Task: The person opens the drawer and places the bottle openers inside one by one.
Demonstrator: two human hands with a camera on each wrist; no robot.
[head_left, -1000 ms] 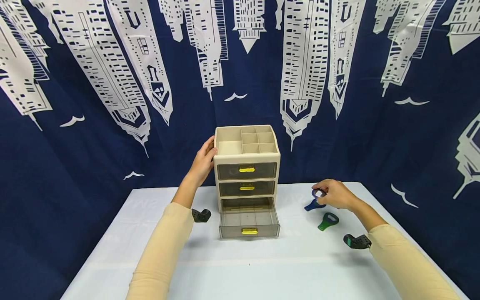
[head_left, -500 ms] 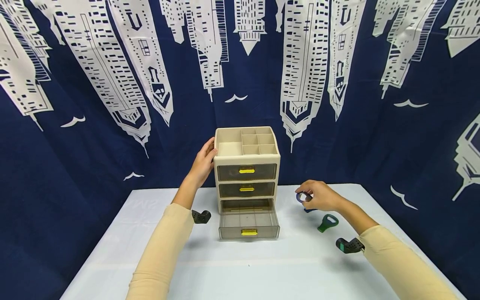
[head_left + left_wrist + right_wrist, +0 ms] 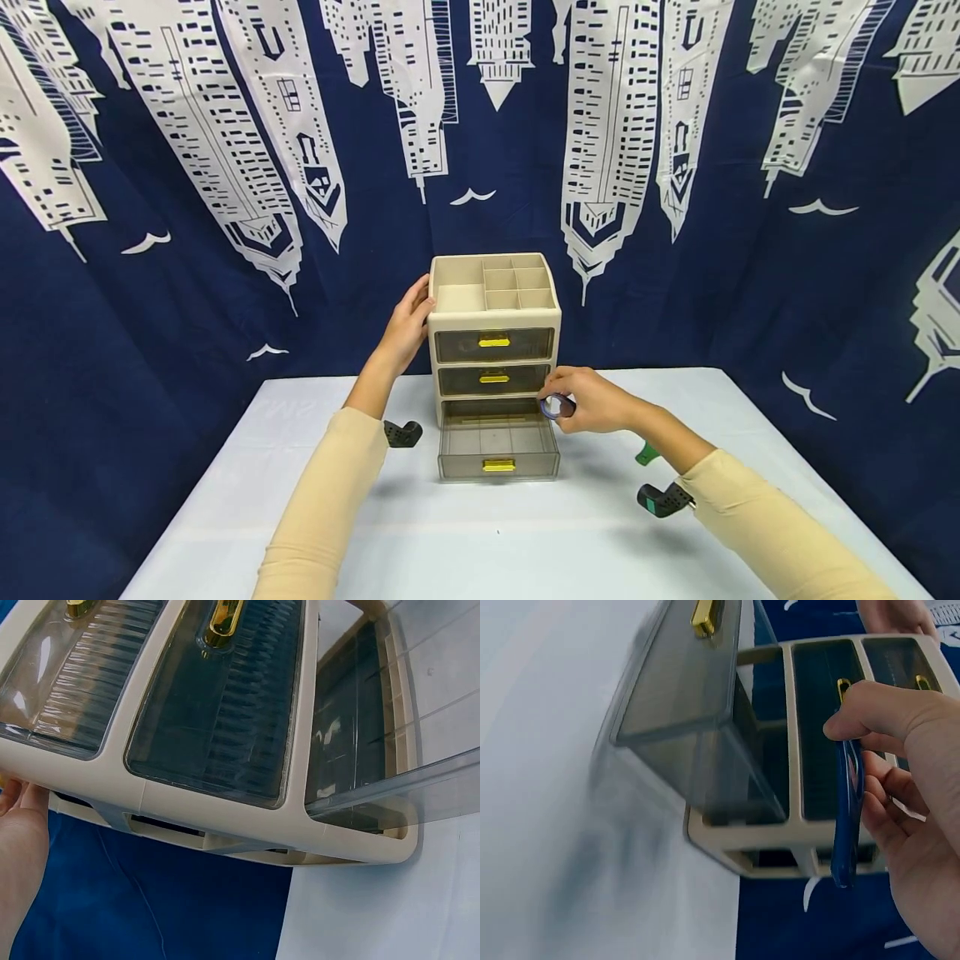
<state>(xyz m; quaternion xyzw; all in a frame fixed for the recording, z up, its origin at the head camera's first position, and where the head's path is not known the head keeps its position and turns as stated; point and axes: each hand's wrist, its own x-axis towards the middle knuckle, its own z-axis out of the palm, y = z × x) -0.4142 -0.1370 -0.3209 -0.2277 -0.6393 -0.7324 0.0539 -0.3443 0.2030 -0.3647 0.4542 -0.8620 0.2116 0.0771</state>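
Note:
A cream drawer organizer [image 3: 493, 317] stands on the table, its bottom drawer [image 3: 462, 467] pulled out. My left hand [image 3: 405, 327] rests against the organizer's upper left side, its fingertips partly hidden behind the edge. With thumb and fingers, my right hand [image 3: 596, 402] pinches a blue bottle opener [image 3: 846, 817] with a ringed head. It is in the air by the right side of the pulled-out drawer. In the right wrist view the opener appears edge-on, in front of the organizer. A green bottle opener [image 3: 647, 454] lies on the table, mostly covered by my right forearm.
Both upper drawers, the top one [image 3: 461, 343] and the middle one [image 3: 459, 379], are closed and have gold handles. Divided compartments [image 3: 517, 277] form the organizer's top. A navy curtain [image 3: 375, 225] with white buildings hangs behind the white table [image 3: 420, 550].
My right hand has carried the blue bottle opener off the table and leftward to the drawer. The green opener is now mostly hidden by my arm. My left hand stays on the organizer.

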